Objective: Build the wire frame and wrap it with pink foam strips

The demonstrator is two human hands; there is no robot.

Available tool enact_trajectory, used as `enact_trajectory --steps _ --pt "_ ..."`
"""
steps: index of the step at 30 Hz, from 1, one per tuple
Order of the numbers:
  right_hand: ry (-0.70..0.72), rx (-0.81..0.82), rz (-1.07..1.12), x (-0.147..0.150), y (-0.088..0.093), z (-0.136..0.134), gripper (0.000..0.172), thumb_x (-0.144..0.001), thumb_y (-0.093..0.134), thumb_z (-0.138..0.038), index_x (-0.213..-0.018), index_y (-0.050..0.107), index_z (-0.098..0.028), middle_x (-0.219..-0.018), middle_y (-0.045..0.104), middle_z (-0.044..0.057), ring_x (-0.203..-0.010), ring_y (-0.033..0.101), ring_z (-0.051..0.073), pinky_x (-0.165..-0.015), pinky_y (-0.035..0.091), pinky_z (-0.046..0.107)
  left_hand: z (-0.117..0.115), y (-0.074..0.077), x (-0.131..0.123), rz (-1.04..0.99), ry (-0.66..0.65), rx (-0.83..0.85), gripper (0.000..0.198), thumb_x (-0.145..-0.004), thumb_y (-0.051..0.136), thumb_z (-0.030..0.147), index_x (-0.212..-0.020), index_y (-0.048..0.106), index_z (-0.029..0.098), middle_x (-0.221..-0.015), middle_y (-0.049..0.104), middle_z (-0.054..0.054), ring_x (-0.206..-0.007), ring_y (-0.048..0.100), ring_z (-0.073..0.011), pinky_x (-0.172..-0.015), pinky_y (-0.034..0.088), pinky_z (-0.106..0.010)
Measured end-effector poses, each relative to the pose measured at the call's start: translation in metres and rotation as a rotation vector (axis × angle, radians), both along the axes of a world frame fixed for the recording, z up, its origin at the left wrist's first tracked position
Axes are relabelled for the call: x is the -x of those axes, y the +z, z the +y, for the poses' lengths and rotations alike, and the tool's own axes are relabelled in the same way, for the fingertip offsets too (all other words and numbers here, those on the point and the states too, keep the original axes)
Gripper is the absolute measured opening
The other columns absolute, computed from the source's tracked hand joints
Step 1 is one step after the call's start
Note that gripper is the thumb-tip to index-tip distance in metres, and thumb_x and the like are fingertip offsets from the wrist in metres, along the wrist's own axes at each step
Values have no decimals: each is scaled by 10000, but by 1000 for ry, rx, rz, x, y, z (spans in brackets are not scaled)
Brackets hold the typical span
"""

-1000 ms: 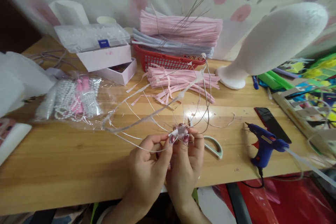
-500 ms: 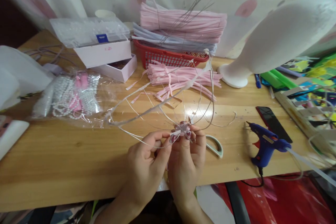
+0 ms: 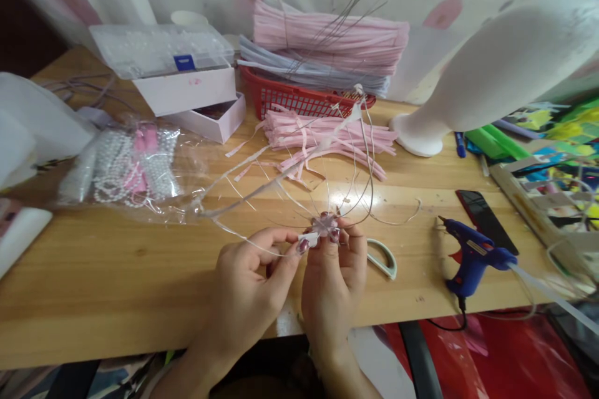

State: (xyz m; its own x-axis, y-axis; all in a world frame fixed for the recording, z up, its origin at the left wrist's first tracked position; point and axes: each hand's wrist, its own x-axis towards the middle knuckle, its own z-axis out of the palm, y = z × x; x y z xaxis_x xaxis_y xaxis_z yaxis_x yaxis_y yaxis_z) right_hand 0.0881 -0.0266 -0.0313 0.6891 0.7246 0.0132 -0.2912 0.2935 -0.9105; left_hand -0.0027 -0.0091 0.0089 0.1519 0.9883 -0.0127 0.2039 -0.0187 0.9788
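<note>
My right hand [image 3: 331, 280] pinches the gathered centre of a wire frame [image 3: 243, 198], where thin wires meet at a small pinkish hub [image 3: 324, 223]. From there the wires fan out to a ring wrapped in white, which tilts up over the table. Close beside it on the left, my left hand [image 3: 253, 280] is closed, thumb against fingers, on a short white strip [image 3: 307, 239] at the hub's edge. The strip's far end is hidden among the fingertips. A pale scissors handle [image 3: 390, 268] shows just right of my right hand.
A blue glue gun [image 3: 472, 249] and a phone [image 3: 486, 218] lie on the right. Behind stand a red basket [image 3: 299, 100] with pink bundles [image 3: 327, 31] and a white foam form [image 3: 505, 68]. Bagged pearl strings [image 3: 135, 168] and boxes [image 3: 187, 90] are left.
My left hand has shifted slightly left, drawing a little away from my right hand, and more of the white strip shows. The wire frame's upper end has swung slightly left.
</note>
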Motion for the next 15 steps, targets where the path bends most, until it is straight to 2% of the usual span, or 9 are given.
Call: enact_trajectory --steps 3,7,11,15 --pt "9 6 27 -2 1 1 85 -941 665 -286 -1025 662 -300 -963 667 -40 -844 621 73 -759 490 186 4 -3 8 123 -63 -175 116 -867 629 232 -814 724 191 -387 461 103 -330 394 -56 -388 325 -175" --pt "37 -10 56 -5 3 2 81 -938 664 -263 -1014 664 -291 -930 651 -37 -794 600 76 -744 496 198 6 0 11 245 -50 -374 99 -868 634 183 -815 719 187 -416 462 109 -349 432 -47 -404 342 -163" --pt "54 1 56 -5 4 4 64 -939 657 -248 -993 661 -283 -912 635 -35 -804 596 85 -759 496 216 9 7 12 400 -18 -600 117 -896 617 168 -844 722 162 -496 601 66 -398 537 -68 -468 418 -186" --pt "39 7 43 -4 3 5 66 -936 659 -268 -1000 652 -278 -921 634 -26 -827 605 97 -783 502 241 9 11 13 558 -64 -795 137 -925 584 142 -874 710 159 -638 737 13 -503 666 -124 -537 474 -238"
